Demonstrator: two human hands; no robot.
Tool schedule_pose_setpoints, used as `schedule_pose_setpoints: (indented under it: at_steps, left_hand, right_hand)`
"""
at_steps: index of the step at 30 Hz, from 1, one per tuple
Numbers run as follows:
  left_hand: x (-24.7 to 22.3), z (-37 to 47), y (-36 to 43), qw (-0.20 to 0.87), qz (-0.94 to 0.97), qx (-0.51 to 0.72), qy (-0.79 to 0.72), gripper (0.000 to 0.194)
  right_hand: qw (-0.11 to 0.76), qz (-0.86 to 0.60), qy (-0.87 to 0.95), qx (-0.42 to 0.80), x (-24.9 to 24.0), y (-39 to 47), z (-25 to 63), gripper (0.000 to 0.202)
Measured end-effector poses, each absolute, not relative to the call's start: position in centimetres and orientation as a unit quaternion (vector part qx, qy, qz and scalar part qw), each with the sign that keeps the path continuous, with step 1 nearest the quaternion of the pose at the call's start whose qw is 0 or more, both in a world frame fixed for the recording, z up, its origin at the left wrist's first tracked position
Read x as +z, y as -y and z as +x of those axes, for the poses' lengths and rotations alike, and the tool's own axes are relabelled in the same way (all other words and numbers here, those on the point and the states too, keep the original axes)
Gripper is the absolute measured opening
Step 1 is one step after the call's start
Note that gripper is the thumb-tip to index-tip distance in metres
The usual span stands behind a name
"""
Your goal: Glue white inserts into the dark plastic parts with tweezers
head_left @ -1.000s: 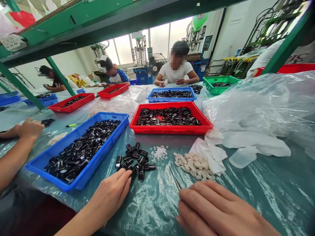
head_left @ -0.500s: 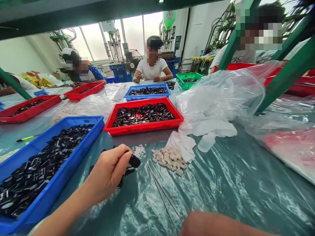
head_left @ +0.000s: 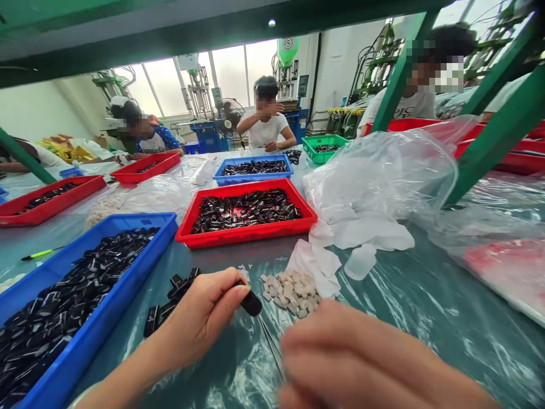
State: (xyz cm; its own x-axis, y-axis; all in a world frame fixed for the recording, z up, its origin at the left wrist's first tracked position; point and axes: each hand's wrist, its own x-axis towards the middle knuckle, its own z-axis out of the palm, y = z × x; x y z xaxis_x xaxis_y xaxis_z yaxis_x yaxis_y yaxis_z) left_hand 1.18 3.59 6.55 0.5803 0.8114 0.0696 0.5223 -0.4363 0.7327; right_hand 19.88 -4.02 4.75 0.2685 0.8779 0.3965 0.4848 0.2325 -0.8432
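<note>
My left hand [head_left: 208,312] pinches a small black part [head_left: 251,303] between thumb and fingers, over the green plastic-covered table. My right hand [head_left: 336,352], blurred, is near the lower right; its fingertips are smeared and whatever they may hold cannot be made out. Between the hands lie thin metal tweezers [head_left: 271,345], partly hidden by the right hand. Behind the right hand sits a pile of pale beige pieces [head_left: 293,291]. Several loose black parts [head_left: 164,312] lie left of and behind my left hand.
A blue tray [head_left: 108,304] of black parts stands at the left, a red tray [head_left: 251,232] ahead. Clear plastic bags [head_left: 383,170] lie at right, beside a green metal post [head_left: 496,136]. Across the table sits a person in a white shirt [head_left: 266,132]; other people are at both sides.
My left hand has moved slightly right with the black part. My right hand has come up and further into view. The person opposite has raised a hand to the face. The view has tilted slightly upward.
</note>
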Motion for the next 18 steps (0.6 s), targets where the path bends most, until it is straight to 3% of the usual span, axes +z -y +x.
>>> schedule_pose_setpoints:
  at_steps: [1,4,8,13,18]
  left_hand:
    - [6.5,1.2,-3.6,0.353,0.819,0.212,-0.4,0.033]
    - [6.3,1.5,-3.7,0.371,0.821,0.198,-0.386,0.033]
    - [5.6,1.6,-3.6,0.412,0.813,0.183,-0.369,0.034]
    - [3.6,1.9,-3.6,0.572,0.676,0.233,-0.402,0.039]
    - [2.2,2.3,-3.7,0.635,0.588,0.294,-0.407,0.046]
  right_hand:
    - [0.507,-0.545,0.631,0.219,5.2,3.1,19.9,0.013]
    - [0.402,-0.475,0.681,0.386,5.0,1.0,19.8,0.034]
    - [0.326,-0.455,0.575,0.596,3.1,0.2,19.3,0.012]
    - [0.332,-0.462,0.478,0.669,2.2,0.4,18.6,0.013]
    - [0.371,-0.446,0.412,0.703,1.3,0.2,18.4,0.018]
